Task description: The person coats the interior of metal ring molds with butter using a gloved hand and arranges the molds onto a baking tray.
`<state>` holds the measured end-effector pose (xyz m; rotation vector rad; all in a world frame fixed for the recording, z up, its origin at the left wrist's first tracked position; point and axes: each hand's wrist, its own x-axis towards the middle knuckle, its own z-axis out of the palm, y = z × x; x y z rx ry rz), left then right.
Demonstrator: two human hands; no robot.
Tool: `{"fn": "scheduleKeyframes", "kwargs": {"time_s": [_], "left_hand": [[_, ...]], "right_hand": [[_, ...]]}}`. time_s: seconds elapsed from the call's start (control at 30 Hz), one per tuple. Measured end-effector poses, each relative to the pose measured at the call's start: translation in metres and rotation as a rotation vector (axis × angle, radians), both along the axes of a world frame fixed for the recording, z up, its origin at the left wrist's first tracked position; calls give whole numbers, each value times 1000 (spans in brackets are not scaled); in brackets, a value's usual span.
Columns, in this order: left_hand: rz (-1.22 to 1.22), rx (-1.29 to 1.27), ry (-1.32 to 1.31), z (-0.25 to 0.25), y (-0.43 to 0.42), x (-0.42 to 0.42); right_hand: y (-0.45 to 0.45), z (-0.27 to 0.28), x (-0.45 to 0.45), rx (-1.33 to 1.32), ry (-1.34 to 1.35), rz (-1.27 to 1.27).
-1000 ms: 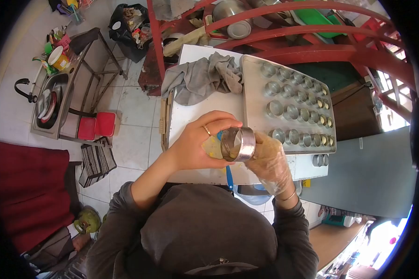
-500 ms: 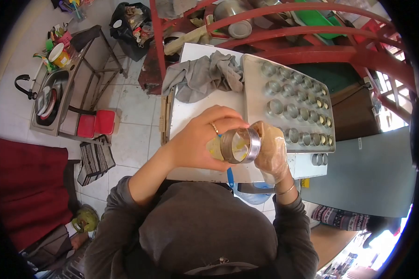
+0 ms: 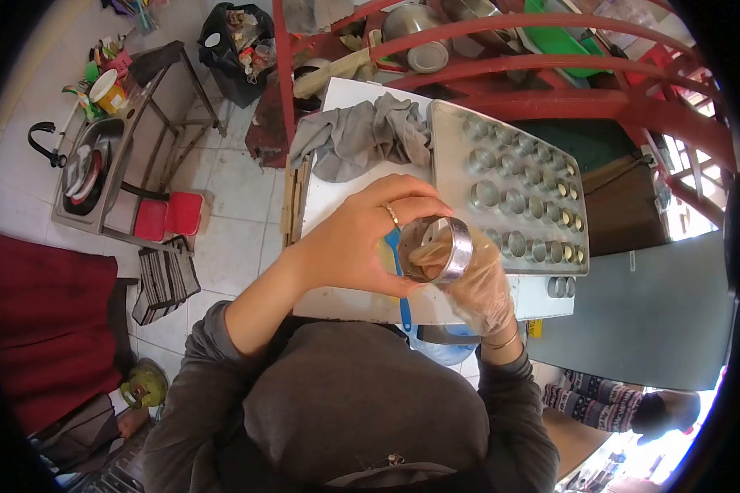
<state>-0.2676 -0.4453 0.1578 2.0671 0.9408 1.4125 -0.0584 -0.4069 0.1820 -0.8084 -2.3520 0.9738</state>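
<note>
A metal ring mould (image 3: 460,249) is gripped by its rim in my left hand (image 3: 362,238), thumb below and fingers above. My right hand (image 3: 477,283), in a clear plastic glove, has its fingers inside the ring, against the inner wall. Whether those fingers pinch anything is hidden. Behind my hands, a metal tray (image 3: 455,168) bears several rows of similar rings, some with pale contents. A blue-handled utensil (image 3: 405,312) lies partly under the ring at the table's near edge.
A grey cloth (image 3: 337,140) lies on the white table (image 3: 337,306) beside the tray. Two more rings (image 3: 561,287) stand near its right edge. Below that edge is a blue container (image 3: 444,349). A sink (image 3: 78,215) is at left; a person's patterned-clothed legs (image 3: 592,400) show at lower right.
My right fingers have moved from outside the ring to inside it. My left hand has shifted slightly right with the ring. The person at lower right has come further into view.
</note>
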Motion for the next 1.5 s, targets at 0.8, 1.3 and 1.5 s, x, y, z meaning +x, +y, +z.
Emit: {"fn": "scheduleKeyframes", "kwargs": {"time_s": [0.8,1.3,1.5], "left_hand": [[-101,90,-18,-1,-2,0],[13,-29,-186,3,-6,14],[114,-156,-215,20,-23,26]], "right_hand": [[-15,16,13,-499,54,110],[-31,-72,50,-1100,997,-101],[-8,-24,12,-394,732,-18]]}}
